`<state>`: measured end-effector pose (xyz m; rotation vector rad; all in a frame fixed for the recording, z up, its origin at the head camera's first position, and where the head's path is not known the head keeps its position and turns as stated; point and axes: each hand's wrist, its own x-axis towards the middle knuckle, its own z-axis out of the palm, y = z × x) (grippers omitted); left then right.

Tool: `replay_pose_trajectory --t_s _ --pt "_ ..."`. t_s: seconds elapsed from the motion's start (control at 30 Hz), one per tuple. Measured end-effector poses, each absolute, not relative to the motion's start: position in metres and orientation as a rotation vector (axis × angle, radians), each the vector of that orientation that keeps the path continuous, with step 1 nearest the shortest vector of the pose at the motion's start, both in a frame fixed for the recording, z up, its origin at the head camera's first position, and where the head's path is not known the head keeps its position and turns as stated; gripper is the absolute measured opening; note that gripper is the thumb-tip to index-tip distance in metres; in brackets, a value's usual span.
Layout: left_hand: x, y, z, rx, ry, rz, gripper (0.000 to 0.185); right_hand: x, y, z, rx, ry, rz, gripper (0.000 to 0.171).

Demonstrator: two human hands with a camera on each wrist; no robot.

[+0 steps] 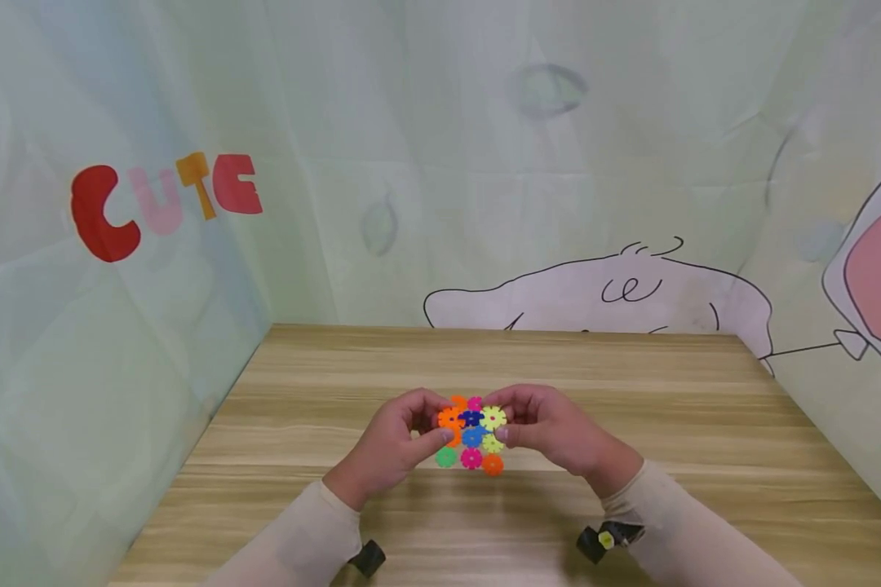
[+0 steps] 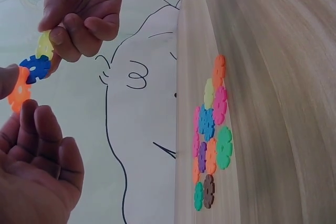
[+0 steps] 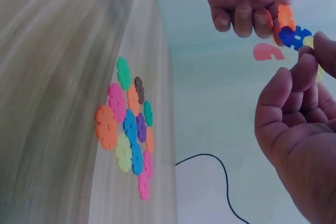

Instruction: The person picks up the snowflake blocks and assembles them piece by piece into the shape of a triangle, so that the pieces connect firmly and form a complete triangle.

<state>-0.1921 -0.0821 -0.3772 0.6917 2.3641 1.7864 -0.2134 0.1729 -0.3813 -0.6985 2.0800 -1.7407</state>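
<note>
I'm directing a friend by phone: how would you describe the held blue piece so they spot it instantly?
Above the wooden table, the left hand pinches an orange disc, the right hand a yellow disc. The blue piece links them, darker than the light-blue discs lying below.

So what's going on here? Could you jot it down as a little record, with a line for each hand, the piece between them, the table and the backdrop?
Left hand: pinches an orange disc
Right hand: pinches a yellow disc
Between: a dark blue disc, joined to both
Table: wood-grained; more notched discs lie clustered, including a brown disc and a purple disc
Backdrop: pale, with line drawings and the word CUTE
</note>
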Motion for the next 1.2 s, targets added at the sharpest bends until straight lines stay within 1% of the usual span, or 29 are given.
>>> replay_pose_trajectory --t_s 0.27,0.5,0.63,0.83,1.0,1.2 --pt "-0.205 -0.084 -0.4 0.704 2.387 1.754 0.022 -0.211 0.169 -0.379 -0.696 2.109 -1.72 0.033" --pt "-0.205 -0.086 -0.401 0.728 2.359 1.778 0.021 -0.213 0.169 -0.381 -0.658 2.095 -1.716 0.036" --pt "-0.205 -0.086 -0.4 0.713 2.346 1.81 0.023 -0.214 0.169 -0.382 -0.656 2.05 -1.739 0.04" --pt "-0.205 -0.087 -0.399 0.686 2.325 1.842 0.024 -0.218 0.175 -0.385 -0.739 2.069 -1.717 0.047" --pt "-0.204 -0.089 -0.399 0.672 2.322 1.858 0.026 -0.223 0.182 -0.391 -0.742 2.271 -1.602 0.041" --pt "-0.204 -0.09 -0.4 0.676 2.347 1.847 0.03 -0.23 0.184 -0.405 -0.712 2.529 -1.28 0.03"
